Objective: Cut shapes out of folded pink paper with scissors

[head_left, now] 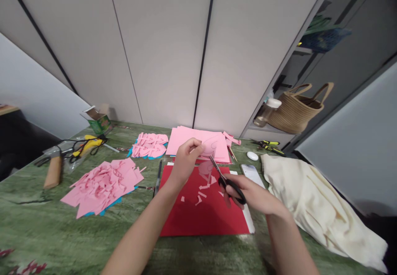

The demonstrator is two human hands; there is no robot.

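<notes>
My left hand point(187, 154) is raised over the far side of the red sheet point(198, 223), with thumb and fingers pinched on a small piece of pink paper point(211, 146) that has curved outlines drawn on it. In my right hand point(248, 189) are black-handled scissors point(234, 189), their blades pointing up and left toward the pink paper's lower edge. Whether the blades touch the paper, I cannot tell. Small pink scraps point(202, 195) lie on the red sheet below. Behind the left hand rests a stack of pink sheets point(180, 136).
A heap of pink cut-offs point(105, 184) and smaller pink cut-outs point(150, 142) lie on the left. A yellow glue gun point(87, 144) and green box point(99, 122) sit beyond. At right are a phone point(252, 173), white mouse point(252, 156), pliers point(269, 146) and cream cloth point(313, 200).
</notes>
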